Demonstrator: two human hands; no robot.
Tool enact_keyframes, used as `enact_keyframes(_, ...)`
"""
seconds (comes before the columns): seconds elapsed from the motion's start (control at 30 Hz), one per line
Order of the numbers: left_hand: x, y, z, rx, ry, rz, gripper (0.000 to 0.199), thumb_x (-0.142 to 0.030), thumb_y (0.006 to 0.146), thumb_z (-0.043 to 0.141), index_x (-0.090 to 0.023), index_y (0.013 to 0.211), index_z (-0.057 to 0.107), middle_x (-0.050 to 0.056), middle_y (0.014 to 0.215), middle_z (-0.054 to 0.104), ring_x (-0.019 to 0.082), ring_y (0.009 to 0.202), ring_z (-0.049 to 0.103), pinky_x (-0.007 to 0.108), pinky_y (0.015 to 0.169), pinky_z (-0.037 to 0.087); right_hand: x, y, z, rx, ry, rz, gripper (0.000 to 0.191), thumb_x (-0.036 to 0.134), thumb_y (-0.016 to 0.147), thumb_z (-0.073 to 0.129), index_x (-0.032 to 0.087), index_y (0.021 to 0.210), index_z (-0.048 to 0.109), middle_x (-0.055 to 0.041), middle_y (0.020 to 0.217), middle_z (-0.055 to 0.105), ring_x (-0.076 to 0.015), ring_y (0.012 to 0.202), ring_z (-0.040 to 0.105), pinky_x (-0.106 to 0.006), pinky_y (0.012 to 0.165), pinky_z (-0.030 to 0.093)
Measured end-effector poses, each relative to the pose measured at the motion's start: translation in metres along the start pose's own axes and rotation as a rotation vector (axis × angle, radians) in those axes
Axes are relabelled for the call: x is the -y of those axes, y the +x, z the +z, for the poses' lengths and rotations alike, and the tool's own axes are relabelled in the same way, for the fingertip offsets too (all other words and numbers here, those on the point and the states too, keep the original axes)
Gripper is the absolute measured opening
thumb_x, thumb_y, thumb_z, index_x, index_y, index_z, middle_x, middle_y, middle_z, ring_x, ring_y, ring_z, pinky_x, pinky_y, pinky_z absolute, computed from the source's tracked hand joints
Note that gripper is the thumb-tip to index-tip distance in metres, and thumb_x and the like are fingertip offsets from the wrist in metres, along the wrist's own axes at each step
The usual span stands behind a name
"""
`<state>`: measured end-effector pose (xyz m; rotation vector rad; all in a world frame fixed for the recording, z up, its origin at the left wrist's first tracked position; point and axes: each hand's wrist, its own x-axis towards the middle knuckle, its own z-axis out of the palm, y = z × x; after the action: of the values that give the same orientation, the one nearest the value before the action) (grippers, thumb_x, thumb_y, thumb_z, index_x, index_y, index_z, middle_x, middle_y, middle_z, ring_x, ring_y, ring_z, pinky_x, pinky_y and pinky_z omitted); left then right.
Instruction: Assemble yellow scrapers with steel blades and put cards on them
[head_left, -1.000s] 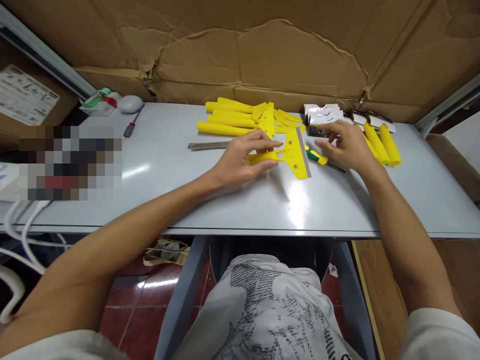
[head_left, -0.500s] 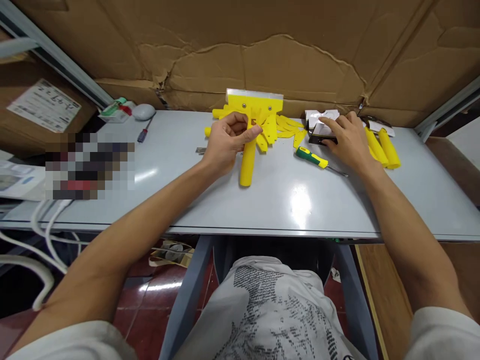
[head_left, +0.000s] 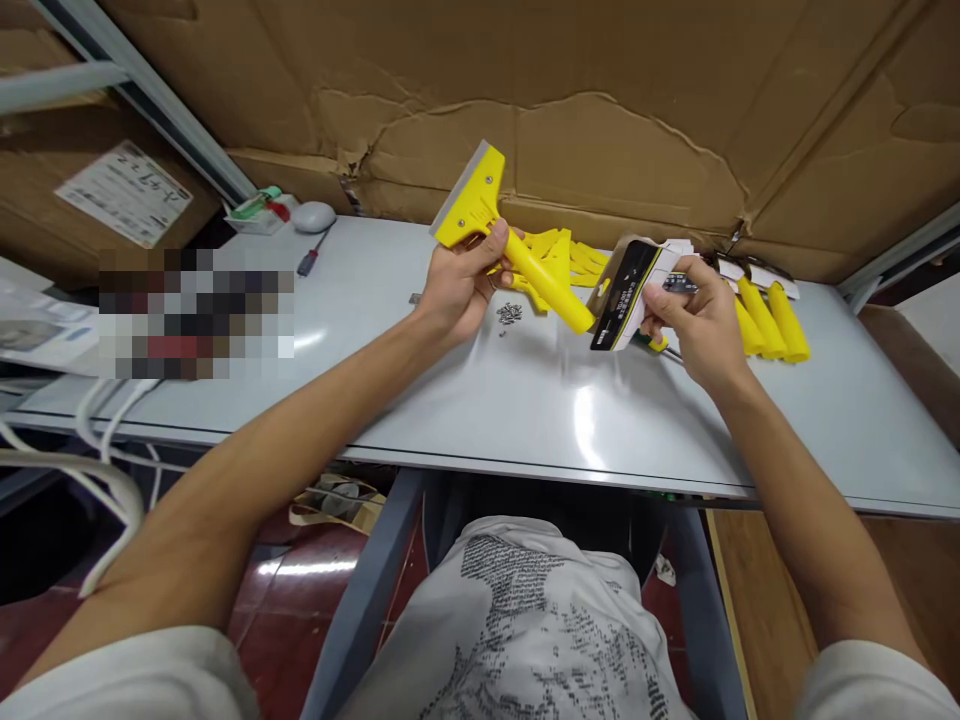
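Note:
My left hand (head_left: 457, 285) grips a yellow scraper (head_left: 517, 255) near its head, lifted above the grey table (head_left: 465, 400). The metal blade edge points up and left; the handle slopes down to the right. My right hand (head_left: 694, 315) holds a folded cardboard sleeve (head_left: 626, 290), black and white, right at the tip of the scraper's handle. A pile of yellow scraper parts (head_left: 562, 255) lies behind the two hands.
A small heap of screws (head_left: 509, 314) lies under the scraper. Sleeved yellow scrapers (head_left: 772, 315) lie at the right. A screwdriver (head_left: 311, 256), a white mouse (head_left: 313, 215) and a tape roll sit at the back left. Torn cardboard lines the back wall.
My left hand lifted the scraper and tipped it so the handle points right. My right hand picked a cardboard sleeve off the stack and brought it to the handle's end.

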<state>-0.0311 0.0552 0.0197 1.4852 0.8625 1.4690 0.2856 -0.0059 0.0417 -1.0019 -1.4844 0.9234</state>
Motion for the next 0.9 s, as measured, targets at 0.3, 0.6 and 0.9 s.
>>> enact_keyframes(0.3,0.003,0.002,-0.005,-0.053,0.031,0.026,0.054,-0.081,0.094,0.083,-0.030,0.109,0.074,0.007,0.115,0.084,0.022,0.103,0.081,0.036,0.080,0.069,0.000,-0.008,0.013,0.131,0.161,0.145,0.065,0.066,0.074,0.109,0.032,0.114,0.071,0.0037,0.076,0.081,-0.0206,0.063,0.076,-0.037,0.058,0.064)
enact_keyframes(0.6,-0.015,-0.010,0.008,-0.037,-0.084,-0.028,0.050,-0.073,0.087,0.090,-0.027,0.103,0.080,0.009,0.111,0.089,0.026,0.104,0.086,0.039,0.091,0.076,-0.003,-0.012,0.025,0.132,0.175,0.144,0.063,0.069,0.072,0.109,0.029,0.106,0.075,0.0024,0.096,0.072,-0.0168,0.076,0.081,-0.029,0.058,0.065)
enact_keyframes(0.9,-0.027,-0.010,0.009,-0.005,-0.087,-0.033,0.051,-0.074,0.095,0.083,-0.024,0.100,0.080,0.010,0.101,0.089,0.027,0.093,0.088,0.036,0.074,0.073,-0.006,-0.006,0.017,-0.026,0.182,0.109,0.066,0.078,0.075,0.104,0.033,0.106,0.067,0.0028,0.094,0.077,-0.0176,0.066,0.080,-0.030,0.051,0.063)
